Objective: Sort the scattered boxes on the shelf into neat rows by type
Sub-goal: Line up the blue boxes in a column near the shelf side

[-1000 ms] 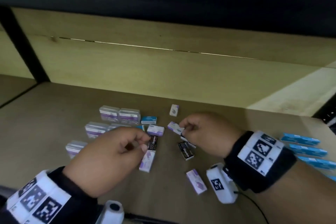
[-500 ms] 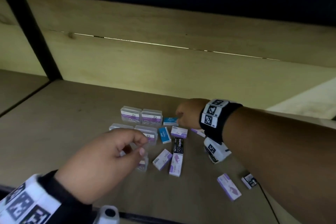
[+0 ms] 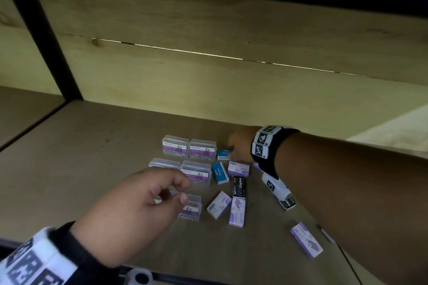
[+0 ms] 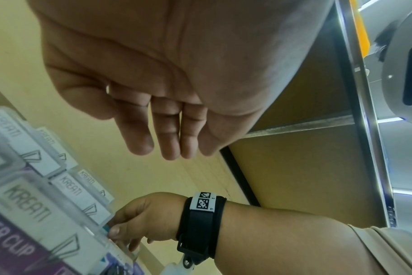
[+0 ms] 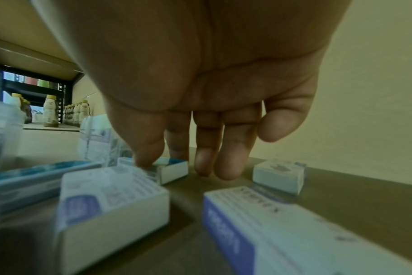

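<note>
Clear paper-clip boxes (image 3: 176,146) stand in a cluster at the back left of the shelf. Purple staple boxes (image 3: 218,205), a blue staples box (image 3: 220,172) and a black staples box (image 3: 239,186) lie scattered to their right. My right hand (image 3: 231,150) reaches across to a small blue box (image 3: 223,154) beside the clear boxes. In the right wrist view the thumb (image 5: 148,154) presses on that small blue box (image 5: 172,169), with the index finger behind it. My left hand (image 3: 180,192) hovers loosely curled over the nearest clear box (image 3: 192,208) and holds nothing.
A wooden back wall closes the shelf, with a black upright post (image 3: 41,37) at the left. Bare shelf board (image 3: 81,157) lies left of the boxes. One purple box (image 3: 305,239) and a second black box (image 3: 288,203) lie under my right forearm. Bottles (image 5: 51,111) stand on another shelf.
My right hand left the middle of the scatter and reached back and left to the small blue box, where it stays. The left hand has kept hovering in place.
</note>
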